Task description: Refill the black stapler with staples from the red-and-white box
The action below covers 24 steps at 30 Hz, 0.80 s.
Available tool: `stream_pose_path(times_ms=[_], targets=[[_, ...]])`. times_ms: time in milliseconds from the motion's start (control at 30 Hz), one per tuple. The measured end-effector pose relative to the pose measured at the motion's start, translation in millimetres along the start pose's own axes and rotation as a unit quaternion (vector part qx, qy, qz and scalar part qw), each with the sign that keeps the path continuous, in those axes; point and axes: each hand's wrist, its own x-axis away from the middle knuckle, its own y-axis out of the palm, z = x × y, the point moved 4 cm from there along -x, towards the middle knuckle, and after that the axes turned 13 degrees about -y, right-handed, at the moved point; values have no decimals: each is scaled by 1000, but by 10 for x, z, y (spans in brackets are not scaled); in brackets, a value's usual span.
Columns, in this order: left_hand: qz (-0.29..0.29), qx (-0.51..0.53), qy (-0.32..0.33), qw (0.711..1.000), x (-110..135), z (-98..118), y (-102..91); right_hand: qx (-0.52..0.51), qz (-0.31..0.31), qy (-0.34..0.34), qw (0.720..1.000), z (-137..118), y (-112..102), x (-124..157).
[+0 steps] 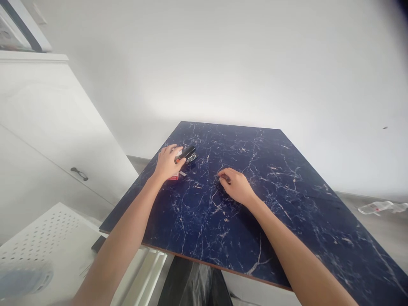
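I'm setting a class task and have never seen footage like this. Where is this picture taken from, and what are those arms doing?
This picture comes from a camera worn on a person's head, looking forward and down, so the arms are that person's own. No machine is involved. The surface is a dark blue, marble-patterned tabletop. The left hand lies over a small red-and-white box, beside a black metal stapler. The right hand seems to pinch a small dark object, too small to identify.

My slim bare left forearm [126, 242] and slim bare right forearm [295, 240] end in my narrow left hand [167, 163] and right hand [237, 186]; near the lower left of the frame, detail looks blurred.
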Motion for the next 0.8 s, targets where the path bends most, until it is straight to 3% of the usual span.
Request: stream_pose_path(times_ms=[133, 300, 667, 800], targets=[[-17, -3, -81, 997, -40, -173, 76, 21, -21, -19, 999, 28, -58, 121], [-102, -30, -57, 993, -21, -139, 243, 25, -41, -8, 999, 86, -79, 229], [-78, -39, -54, 995, -54, -121, 267, 28, -70, -25, 997, -11, 23, 204], [-105, -29, -55, 992, -21, -77, 223, 37, -70, -31, 996, -25, 23, 194]])
